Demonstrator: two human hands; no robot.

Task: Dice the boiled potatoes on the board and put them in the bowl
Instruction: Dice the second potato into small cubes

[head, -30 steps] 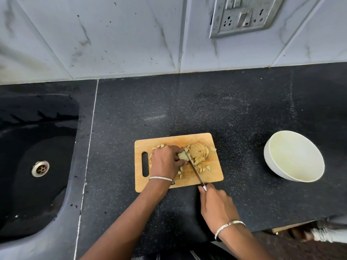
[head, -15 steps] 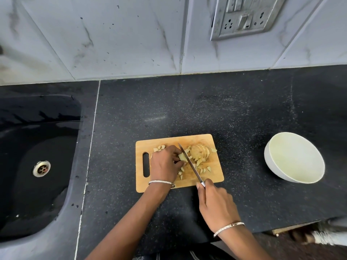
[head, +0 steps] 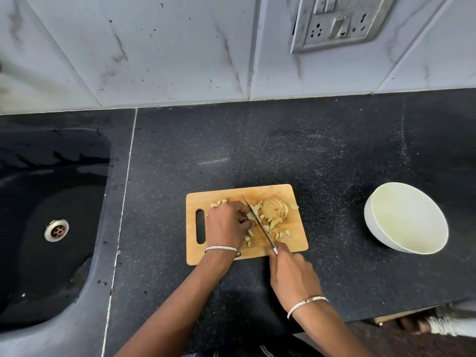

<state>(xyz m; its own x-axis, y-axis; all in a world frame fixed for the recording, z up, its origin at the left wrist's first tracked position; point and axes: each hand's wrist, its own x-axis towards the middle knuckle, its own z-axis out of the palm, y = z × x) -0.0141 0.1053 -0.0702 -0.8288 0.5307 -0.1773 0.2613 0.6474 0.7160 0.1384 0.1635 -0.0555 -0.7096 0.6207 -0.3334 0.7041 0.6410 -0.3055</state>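
One black sink [head: 31,253] with one round metal drain [head: 56,230] lies at far left, set in the black speckled stone tabletop [head: 322,155].

One rectangular wooden cutting board [head: 270,193], with one slot handle at its left end, lies at mid-tabletop with its long axis left to right.

Left hand [head: 226,225]: rests on the board's left half, with fingers curled onto one pale potato piece [head: 249,215] that touches the blade's left face. About three dice [head: 219,203] lie just beyond this hand.

One steel knife [head: 259,224] has its long axis diagonal across the board, the tip pointing away toward the wall and slightly left, the handle toward the person.

One sliced boiled potato [head: 277,211] lies on the board's far right part, its slices leaning together in a row running left to right. Loose dice [head: 279,234] are scattered beside the blade, too small to count.

Right hand [head: 293,276]: closed round the knife handle at the board's near edge.

There are two silver bangles, one on each wrist.

One round white bowl [head: 381,235] stands well apart, right of the board. One grey wall socket panel [head: 337,21] is above.
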